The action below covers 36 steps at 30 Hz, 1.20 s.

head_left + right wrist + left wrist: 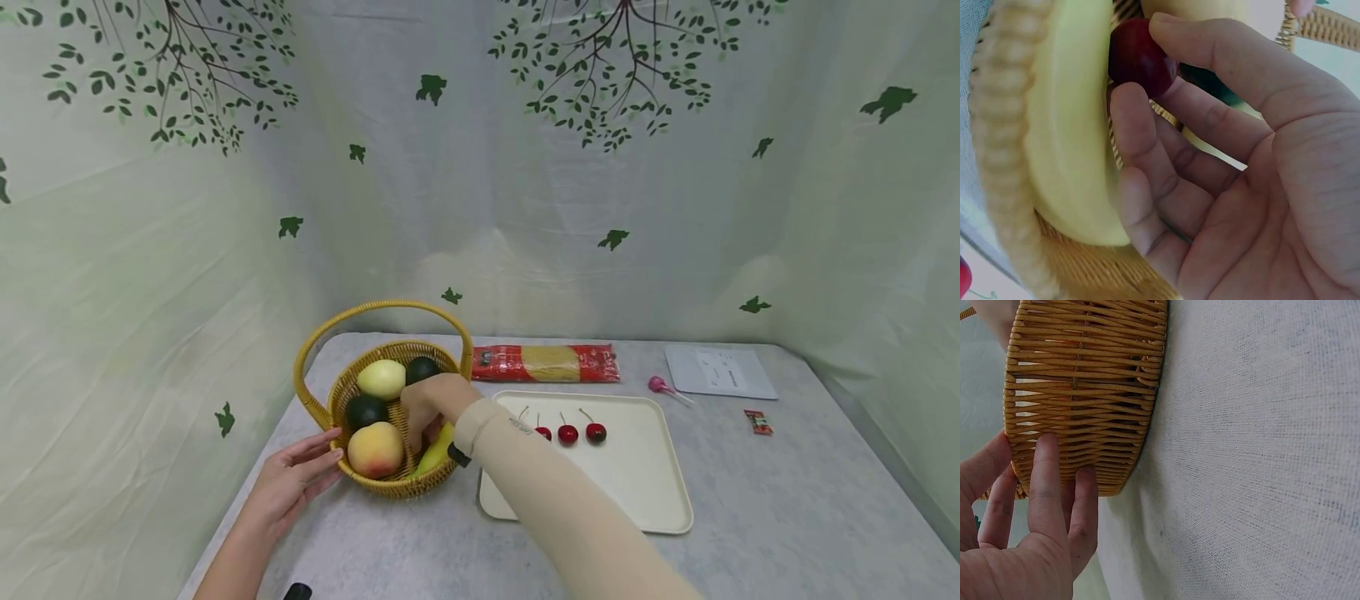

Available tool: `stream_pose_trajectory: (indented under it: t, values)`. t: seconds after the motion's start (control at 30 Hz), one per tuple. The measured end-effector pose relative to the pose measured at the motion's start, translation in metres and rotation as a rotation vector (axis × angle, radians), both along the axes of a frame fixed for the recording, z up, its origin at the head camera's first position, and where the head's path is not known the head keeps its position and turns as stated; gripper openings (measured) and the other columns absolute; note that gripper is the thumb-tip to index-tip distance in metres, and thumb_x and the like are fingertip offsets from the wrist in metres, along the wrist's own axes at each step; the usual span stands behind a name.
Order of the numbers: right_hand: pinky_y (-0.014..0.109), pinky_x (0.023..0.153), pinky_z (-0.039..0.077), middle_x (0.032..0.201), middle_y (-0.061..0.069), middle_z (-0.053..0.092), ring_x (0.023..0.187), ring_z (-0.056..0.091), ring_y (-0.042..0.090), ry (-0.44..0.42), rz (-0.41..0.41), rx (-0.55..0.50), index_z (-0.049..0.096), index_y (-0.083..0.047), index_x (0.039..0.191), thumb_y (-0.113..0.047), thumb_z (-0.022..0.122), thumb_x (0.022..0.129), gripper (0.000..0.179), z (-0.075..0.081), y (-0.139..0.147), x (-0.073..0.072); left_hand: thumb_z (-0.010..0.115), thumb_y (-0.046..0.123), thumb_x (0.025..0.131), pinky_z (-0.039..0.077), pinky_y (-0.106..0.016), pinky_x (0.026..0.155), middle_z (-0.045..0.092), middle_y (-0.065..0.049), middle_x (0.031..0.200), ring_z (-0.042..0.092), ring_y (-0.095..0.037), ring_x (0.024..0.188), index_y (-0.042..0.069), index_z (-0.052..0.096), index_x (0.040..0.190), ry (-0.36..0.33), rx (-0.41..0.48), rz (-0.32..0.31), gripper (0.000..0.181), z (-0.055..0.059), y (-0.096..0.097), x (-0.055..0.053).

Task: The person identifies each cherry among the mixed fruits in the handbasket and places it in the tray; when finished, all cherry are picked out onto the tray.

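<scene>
My right hand (pixel 435 404) reaches down into a yellow wicker basket (pixel 397 490). In the right wrist view its thumb and fingers pinch a dark red cherry (pixel 1141 59) beside a banana (pixel 1069 131). A peach (pixel 375 450), a pale yellow fruit (pixel 382 379) and two dark green fruits (pixel 366 412) also lie in the basket. With nearly straight fingers, my left hand (pixel 291 482) touches the basket's near left side, fingertips against the weave in the left wrist view. More cherries (pixel 567 434) lie on a cream tray (pixel 600 504), partly behind my right sleeve.
Behind the tray lies a red packet of noodles (pixel 551 363). Farther right are a pink lollipop (pixel 657 383), a pale flat booklet (pixel 720 372) and a small red wrapped candy (pixel 758 422). The basket's tall handle (pixel 382 304) arches over its back.
</scene>
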State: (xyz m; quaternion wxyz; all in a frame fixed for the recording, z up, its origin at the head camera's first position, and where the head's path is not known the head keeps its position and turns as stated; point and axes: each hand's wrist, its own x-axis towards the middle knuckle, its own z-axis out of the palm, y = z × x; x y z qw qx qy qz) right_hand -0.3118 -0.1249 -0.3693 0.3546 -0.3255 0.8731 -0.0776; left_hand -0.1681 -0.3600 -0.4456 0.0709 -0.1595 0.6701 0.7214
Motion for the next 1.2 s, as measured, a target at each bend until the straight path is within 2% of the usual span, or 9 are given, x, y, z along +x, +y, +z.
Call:
stream_pose_trajectory:
  t: [0.07, 0.17, 0.23, 0.3, 0.47, 0.6, 0.77, 0.93, 1.2]
  values:
    - [0.026, 0.071, 0.061, 0.085, 0.004, 0.078, 0.080, 0.074, 0.016, -0.040, 0.003, -0.073, 0.081, -0.013, 0.086, -0.019, 0.085, 0.092, 0.010, 0.000, 0.007, -0.003, 0.076, 0.008, 0.101, 0.064, -0.029, 0.095, 0.065, 0.007, 0.124, 0.072, -0.005, 0.107, 0.021, 0.074, 0.138, -0.001, -0.001, 0.000, 0.040, 0.000, 0.000, 0.000]
    - [0.033, 0.087, 0.065, 0.090, 0.001, 0.079, 0.094, 0.078, 0.020, -0.049, 0.027, -0.154, 0.081, -0.013, 0.090, -0.016, 0.084, 0.094, 0.006, 0.001, 0.015, -0.007, 0.076, 0.008, 0.101, 0.064, -0.028, 0.095, 0.066, 0.008, 0.123, 0.072, -0.005, 0.107, 0.022, 0.074, 0.138, -0.004, -0.004, 0.003, 0.040, 0.000, 0.001, 0.000]
    - [0.035, 0.090, 0.065, 0.091, -0.002, 0.077, 0.096, 0.077, 0.019, -0.035, 0.045, -0.195, 0.081, -0.011, 0.094, -0.016, 0.083, 0.095, 0.005, 0.002, 0.020, -0.010, 0.076, 0.008, 0.100, 0.064, -0.028, 0.094, 0.066, 0.008, 0.122, 0.072, -0.005, 0.106, 0.023, 0.075, 0.137, -0.006, -0.005, 0.005, 0.040, 0.000, 0.001, 0.000]
    - [0.032, 0.086, 0.063, 0.090, -0.004, 0.075, 0.090, 0.073, 0.014, 0.005, 0.074, -0.216, 0.080, -0.011, 0.097, -0.017, 0.084, 0.095, 0.007, 0.002, 0.026, -0.012, 0.076, 0.008, 0.101, 0.064, -0.028, 0.094, 0.066, 0.008, 0.122, 0.072, -0.005, 0.106, 0.024, 0.075, 0.137, -0.010, -0.005, 0.004, 0.039, 0.001, 0.001, 0.000]
    - [0.026, 0.079, 0.061, 0.091, -0.004, 0.073, 0.080, 0.066, 0.006, 0.039, 0.090, -0.269, 0.079, -0.012, 0.101, -0.019, 0.083, 0.096, 0.009, 0.004, 0.040, -0.015, 0.077, 0.009, 0.100, 0.064, -0.028, 0.094, 0.066, 0.008, 0.122, 0.072, -0.005, 0.106, 0.025, 0.076, 0.135, -0.015, -0.002, -0.001, 0.038, 0.001, 0.002, -0.001]
    - [0.022, 0.077, 0.060, 0.097, -0.005, 0.074, 0.084, 0.068, 0.006, 0.034, 0.091, -0.323, 0.079, -0.012, 0.108, -0.021, 0.082, 0.098, 0.014, 0.006, 0.051, -0.016, 0.078, 0.009, 0.100, 0.064, -0.029, 0.095, 0.066, 0.008, 0.121, 0.072, -0.005, 0.106, 0.025, 0.077, 0.133, -0.025, 0.002, 0.008, 0.037, 0.001, 0.002, 0.000]
    - [0.018, 0.078, 0.056, 0.103, -0.004, 0.076, 0.089, 0.065, 0.004, 0.056, 0.132, -0.395, 0.080, -0.011, 0.116, -0.022, 0.080, 0.099, 0.020, 0.010, 0.064, -0.014, 0.079, 0.009, 0.099, 0.064, -0.029, 0.096, 0.066, 0.009, 0.119, 0.073, -0.005, 0.106, 0.027, 0.078, 0.130, -0.029, 0.012, 0.021, 0.036, 0.002, 0.001, -0.001]
    - [0.017, 0.077, 0.055, 0.103, -0.004, 0.077, 0.088, 0.065, 0.003, 0.097, 0.174, -0.413, 0.080, -0.012, 0.119, -0.024, 0.078, 0.101, 0.022, 0.012, 0.080, -0.011, 0.078, 0.009, 0.099, 0.064, -0.028, 0.095, 0.067, 0.010, 0.118, 0.072, -0.004, 0.106, 0.026, 0.077, 0.132, -0.016, 0.008, 0.004, 0.037, 0.000, 0.001, -0.001]
    - [0.019, 0.081, 0.057, 0.103, -0.004, 0.076, 0.094, 0.067, 0.006, 0.111, 0.121, -0.442, 0.080, -0.014, 0.118, -0.024, 0.080, 0.099, 0.021, 0.014, 0.111, -0.009, 0.078, 0.009, 0.100, 0.064, -0.028, 0.095, 0.067, 0.010, 0.119, 0.073, -0.004, 0.107, 0.027, 0.077, 0.132, -0.013, 0.017, 0.000, 0.037, 0.000, 0.001, -0.002]
